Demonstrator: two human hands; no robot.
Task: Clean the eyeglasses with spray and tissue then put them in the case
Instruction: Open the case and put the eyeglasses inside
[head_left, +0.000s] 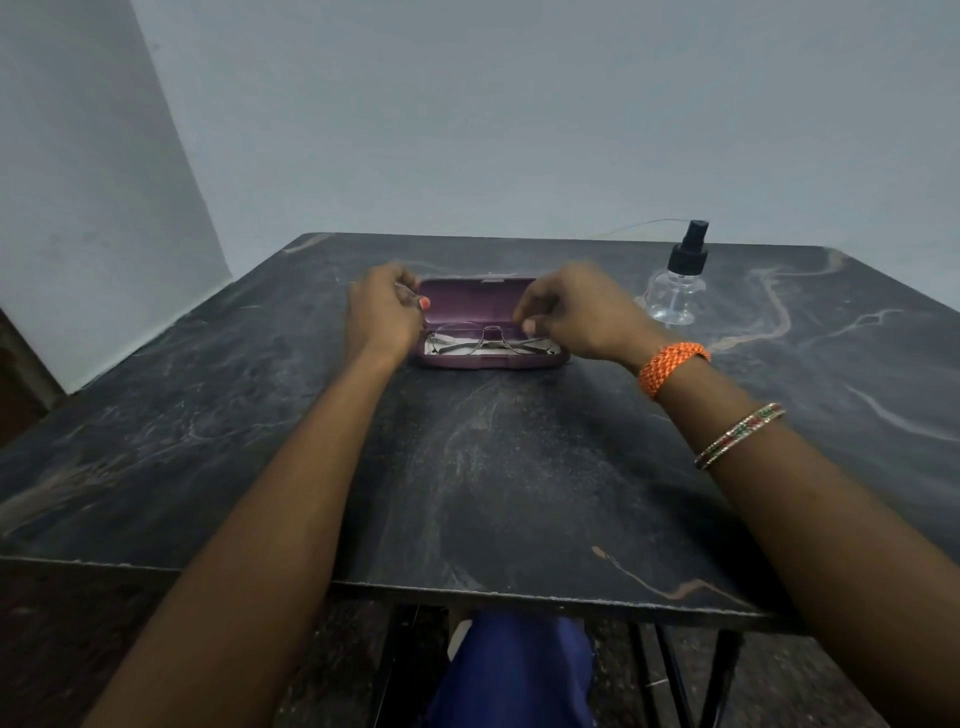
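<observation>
Reaching into open case (491, 332) mid-table; glasses (485, 340) lie inside on tissue (441, 347). My left hand (382, 314) curled at left end, grip unclear; right hand (574, 317) pinches right temple. Lift level, avoid lenses. Spray (675, 283) far right.

No readable text, label, brand or number shows on anything here.

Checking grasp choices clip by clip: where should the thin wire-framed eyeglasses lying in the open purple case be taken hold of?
Probably at the two outer ends of the thin wire-framed eyeglasses, near the hinges, coming from above, one hand per side. They lie folded in the open purple case on a white tissue, lenses exposed, so pinching the ends keeps fingers off the lenses. The left hand and right hand sit at those ends.
</observation>
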